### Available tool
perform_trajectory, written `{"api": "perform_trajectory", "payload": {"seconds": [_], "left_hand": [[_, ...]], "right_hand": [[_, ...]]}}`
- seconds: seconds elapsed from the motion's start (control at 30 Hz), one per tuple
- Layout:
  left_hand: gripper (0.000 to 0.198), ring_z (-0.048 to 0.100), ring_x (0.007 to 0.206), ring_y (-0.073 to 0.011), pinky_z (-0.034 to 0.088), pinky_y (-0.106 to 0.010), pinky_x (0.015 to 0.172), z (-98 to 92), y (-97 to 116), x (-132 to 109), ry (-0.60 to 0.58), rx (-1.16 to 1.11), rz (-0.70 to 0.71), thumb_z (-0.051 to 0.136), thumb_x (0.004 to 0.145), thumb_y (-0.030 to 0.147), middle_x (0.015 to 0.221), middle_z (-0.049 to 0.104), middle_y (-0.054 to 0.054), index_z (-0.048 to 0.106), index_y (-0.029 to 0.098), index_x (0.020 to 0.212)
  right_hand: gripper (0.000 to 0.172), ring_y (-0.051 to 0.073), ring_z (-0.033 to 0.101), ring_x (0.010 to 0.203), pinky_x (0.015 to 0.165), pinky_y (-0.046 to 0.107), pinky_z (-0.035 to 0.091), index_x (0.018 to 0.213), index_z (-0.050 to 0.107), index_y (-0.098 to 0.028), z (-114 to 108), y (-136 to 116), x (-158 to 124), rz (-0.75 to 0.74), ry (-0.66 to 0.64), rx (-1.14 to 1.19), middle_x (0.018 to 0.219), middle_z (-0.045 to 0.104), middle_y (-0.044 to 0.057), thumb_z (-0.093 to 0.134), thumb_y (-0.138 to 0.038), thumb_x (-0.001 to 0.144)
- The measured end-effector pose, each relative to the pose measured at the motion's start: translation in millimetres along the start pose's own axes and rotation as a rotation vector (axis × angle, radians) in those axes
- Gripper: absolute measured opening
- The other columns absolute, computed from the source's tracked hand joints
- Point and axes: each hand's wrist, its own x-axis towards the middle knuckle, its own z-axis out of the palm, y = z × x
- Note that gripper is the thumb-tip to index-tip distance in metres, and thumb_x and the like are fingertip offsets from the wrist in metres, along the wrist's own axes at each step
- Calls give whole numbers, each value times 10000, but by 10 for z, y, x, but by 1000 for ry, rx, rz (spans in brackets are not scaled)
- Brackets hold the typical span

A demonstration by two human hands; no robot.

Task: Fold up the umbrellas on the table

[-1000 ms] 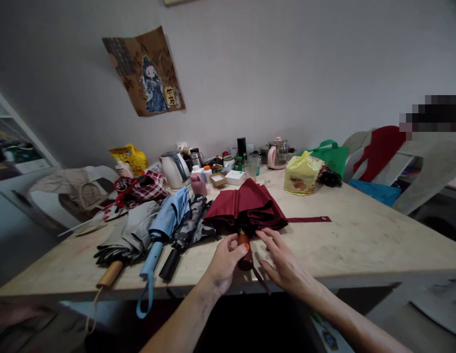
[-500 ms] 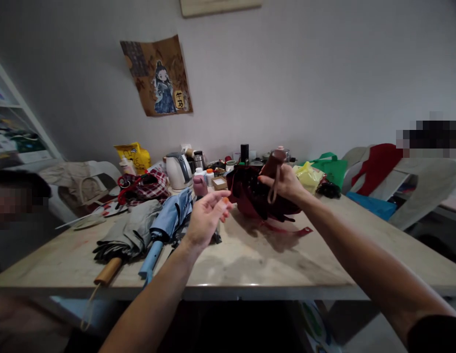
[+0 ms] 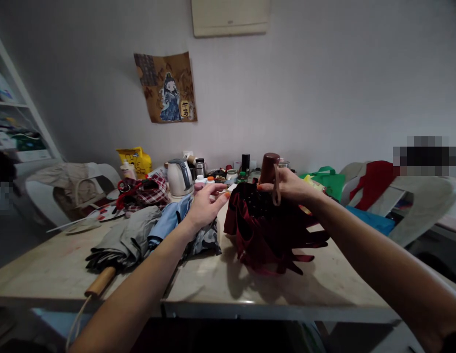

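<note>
My right hand (image 3: 292, 187) is closed round the brown handle (image 3: 269, 168) of a dark red folding umbrella (image 3: 266, 230), held upright with the handle on top and the loose canopy hanging down to the table (image 3: 231, 289). A wrist loop dangles from the handle over my fingers. My left hand (image 3: 205, 205) hovers just left of the red canopy with its fingers spread and nothing in it. Under that hand lie three folded umbrellas: a grey one (image 3: 121, 240) with a wooden handle, a light blue one (image 3: 167, 223), and a camouflage one (image 3: 205, 238).
A white kettle (image 3: 177, 177), jars, bottles and a plaid bag (image 3: 149, 191) crowd the table's back. A green bag (image 3: 328, 177) sits behind my right hand. Chairs draped with clothes stand at the left (image 3: 66, 189) and right (image 3: 389, 191). A person is partly visible at the far left edge.
My right hand took the red umbrella by its handle and raised it upright off the table. My left hand let go of the handle and now hovers open beside the canopy.
</note>
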Motion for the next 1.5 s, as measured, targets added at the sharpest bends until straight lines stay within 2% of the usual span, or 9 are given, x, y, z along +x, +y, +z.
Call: {"api": "perform_trajectory", "payload": {"seconds": [0.17,0.43,0.5,0.63,0.8,0.93,1.03,1.23,1.5], "left_hand": [[548,610,1015,-232,522,-357,838,117,14,146,-248,3,52,668,805,444,1230,609,-170,597,116,1238],[618,619,796,-176,498,-320,748,383,-8,517,-290,62,73,689,769,313,1038,682,-108,531,139,1340],[519,627,786,-176,492,-309,746,446,-40,596,-307,59,109,657,787,286,961,705,-87,579,135,1277],[197,623,780,-173,483,-301,764,509,-97,653,-282,113,122,600,811,263,857,713,-61,692,141,935],[211,621,769,-168,481,-293,737,536,-78,640,-291,78,113,622,799,308,859,699,-60,660,148,931],[277,614,779,-168,465,-289,739,578,-18,646,-352,72,142,706,745,339,857,684,-51,654,154,945],[304,596,746,-162,447,-275,690,610,2,670,-352,157,173,746,715,361,821,668,-32,667,164,932],[448,608,738,-171,468,-281,685,540,-31,709,-387,201,126,788,661,377,842,678,-44,677,158,1035],[661,626,982,-232,493,-339,855,604,8,691,-378,16,145,799,660,418,1098,680,-104,605,152,1233]], "right_hand": [[367,120,520,641,614,266,434,800,621,-133,49,-58,68,-30,28,6,713,593,-1,756,-445,661],[288,102,554,618,601,234,475,955,689,-123,37,-58,154,-56,-136,18,729,643,20,593,-370,841],[287,103,582,666,638,232,496,1036,692,-142,-71,-49,133,-85,-104,17,810,671,29,569,-323,850],[343,87,507,539,514,218,434,1086,680,-136,-452,62,-19,-68,174,-12,679,620,-3,596,-343,825],[361,93,484,526,483,230,401,1020,707,-126,-707,383,-228,36,84,-151,684,618,1,668,-341,733],[333,128,543,587,542,251,430,980,735,-123,-538,537,-198,-9,30,-274,682,643,10,635,-297,715],[262,141,577,621,607,268,455,884,745,-134,-348,489,-122,-57,-48,-300,728,683,27,579,-279,742],[163,156,604,680,691,282,466,752,709,-159,-164,385,1,-127,-14,-329,722,695,21,554,-186,709],[212,119,551,577,579,252,441,845,673,-135,-12,428,95,-54,-67,-184,670,645,-4,523,-172,700]]}}
